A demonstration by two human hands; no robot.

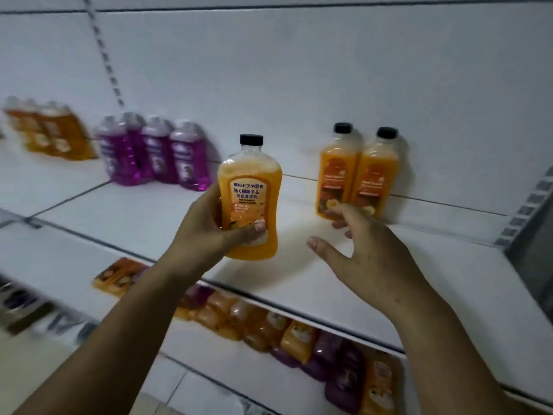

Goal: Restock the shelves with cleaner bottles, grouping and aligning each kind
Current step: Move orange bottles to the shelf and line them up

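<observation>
I've got my left hand gripping the orange bottle upright, orange pair to its right; my right hand, fingers loosely spread and empty, sits nearer.

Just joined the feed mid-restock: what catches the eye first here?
An orange bottle with a black cap, gripped by the left hand mid-frame, text label toward the camera. Right of it, two matching orange bottles stand at the back of the shelf, the right hand open before their bases. Purple bottles cluster further left.
</observation>
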